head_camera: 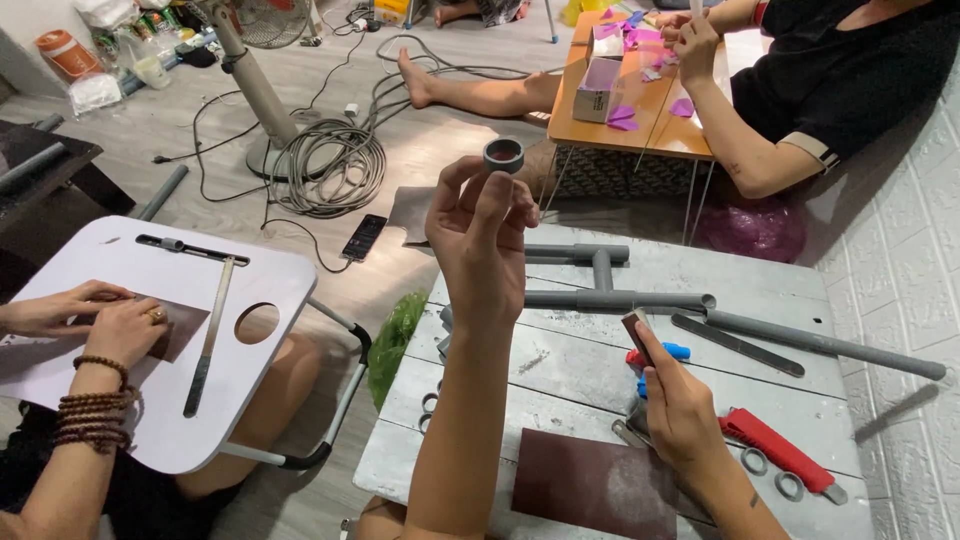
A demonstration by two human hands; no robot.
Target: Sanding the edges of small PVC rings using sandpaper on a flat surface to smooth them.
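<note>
My left hand [480,225] is raised in the middle of the view, pinching a short grey pipe ring [503,155] between thumb and fingertips; its inside looks reddish. Lower right, my right hand [675,400] holds a small folded brown strip of sandpaper [636,330] above the grey wooden table [560,370]. A dark brown sandpaper sheet [595,482] lies on the table below my arms. Cut grey rings [755,461] lie beside a red-handled cutter [775,448].
Grey pipes and a T-joint assembly [605,285] lie across the table's far side. A person at left works on a white lap desk [150,320] with a metal file. Another person sits behind an orange table [640,100] with purple paper. Cables, a fan stand and a phone are on the floor.
</note>
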